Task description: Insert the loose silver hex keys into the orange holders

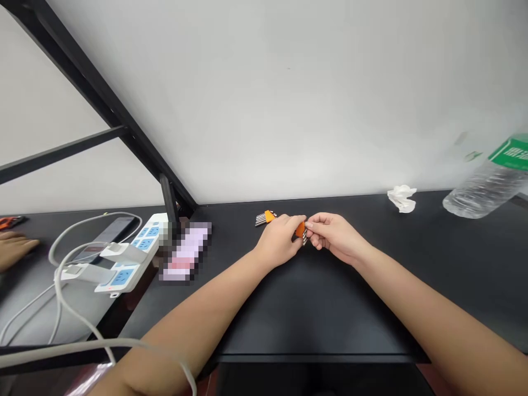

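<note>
My left hand (282,238) is closed around an orange holder (300,229) of a hex key set, just above the black desk. Several metal hex keys (305,237) stick out below the holder. From the right, my right hand (332,235) meets it, thumb and forefinger pinched at the keys' ends beside the holder; the fingers partly hide what they grip. A second hex key set (266,218), with an orange holder and silver keys, lies on the desk behind my left hand.
A white power strip (142,247) with plugged chargers and cables stands left, beside a phone (108,237) and a black metal frame (168,201). A pixelated phone-like object (187,252) lies nearer. Right are crumpled tissue (402,198) and a plastic bottle (487,184). Another person's hand (15,248) is far left.
</note>
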`<state>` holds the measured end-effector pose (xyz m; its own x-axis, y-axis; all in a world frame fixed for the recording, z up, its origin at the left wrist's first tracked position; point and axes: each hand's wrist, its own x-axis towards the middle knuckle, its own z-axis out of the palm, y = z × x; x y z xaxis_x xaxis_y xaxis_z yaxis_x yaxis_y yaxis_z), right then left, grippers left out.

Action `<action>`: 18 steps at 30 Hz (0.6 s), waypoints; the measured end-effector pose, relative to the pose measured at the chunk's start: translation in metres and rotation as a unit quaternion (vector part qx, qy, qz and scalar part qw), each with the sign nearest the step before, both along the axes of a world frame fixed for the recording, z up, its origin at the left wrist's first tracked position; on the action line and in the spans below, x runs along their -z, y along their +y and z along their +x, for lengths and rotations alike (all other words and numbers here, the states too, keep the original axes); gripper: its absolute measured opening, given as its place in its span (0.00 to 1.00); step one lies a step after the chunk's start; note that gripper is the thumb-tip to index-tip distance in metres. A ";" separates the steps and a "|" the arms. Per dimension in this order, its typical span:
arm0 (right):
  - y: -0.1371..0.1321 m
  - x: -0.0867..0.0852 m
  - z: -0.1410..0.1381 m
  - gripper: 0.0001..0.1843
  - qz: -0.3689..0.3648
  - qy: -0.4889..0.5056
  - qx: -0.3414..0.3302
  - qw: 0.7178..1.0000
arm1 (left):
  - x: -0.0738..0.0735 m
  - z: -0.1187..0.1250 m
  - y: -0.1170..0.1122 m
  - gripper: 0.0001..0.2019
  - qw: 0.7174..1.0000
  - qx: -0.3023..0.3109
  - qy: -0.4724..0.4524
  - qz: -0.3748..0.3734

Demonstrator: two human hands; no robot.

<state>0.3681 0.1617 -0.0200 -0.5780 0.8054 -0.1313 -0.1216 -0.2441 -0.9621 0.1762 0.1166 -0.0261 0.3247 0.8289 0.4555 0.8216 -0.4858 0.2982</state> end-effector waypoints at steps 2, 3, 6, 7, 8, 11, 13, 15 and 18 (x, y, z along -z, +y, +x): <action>0.002 0.002 0.002 0.19 -0.002 0.002 -0.018 1.000 | 0.001 -0.001 0.000 0.23 1.000 -0.008 -0.004 -0.003; 0.003 0.003 0.003 0.19 0.004 -0.003 -0.023 1.000 | 0.001 -0.001 0.000 0.23 1.000 -0.004 -0.003 -0.004; 0.003 0.005 0.002 0.20 0.057 -0.044 -0.018 0.997 | 0.000 0.000 0.000 0.23 1.000 0.013 -0.010 0.000; 0.002 0.005 0.002 0.21 0.080 -0.066 -0.013 0.994 | 0.000 0.000 0.000 0.23 1.000 0.014 -0.012 0.003; 0.002 0.005 0.001 0.21 0.102 -0.092 -0.008 0.991 | -0.001 0.000 0.000 0.24 1.000 0.014 -0.012 0.007; 0.005 0.003 0.005 0.21 0.170 -0.178 0.002 0.969 | -0.002 -0.002 0.001 0.25 1.000 0.005 0.002 0.007; 0.012 0.005 0.011 0.17 0.260 -0.252 0.021 0.932 | -0.001 -0.005 0.003 0.25 1.000 -0.001 0.010 -0.006; 0.021 0.009 0.018 0.09 0.374 -0.335 0.050 0.863 | 0.000 -0.007 0.004 0.25 1.000 -0.008 0.007 -0.021; 0.031 0.017 0.025 0.09 0.448 -0.422 0.042 0.787 | 0.003 -0.009 0.006 0.25 0.999 -0.022 -0.002 -0.038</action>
<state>0.3927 0.1931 -0.0365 -0.5290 0.8244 0.2015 0.6740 0.5524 -0.4904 0.1668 0.1229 -0.0289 0.2860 0.8745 0.3919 0.8402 -0.4255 0.3363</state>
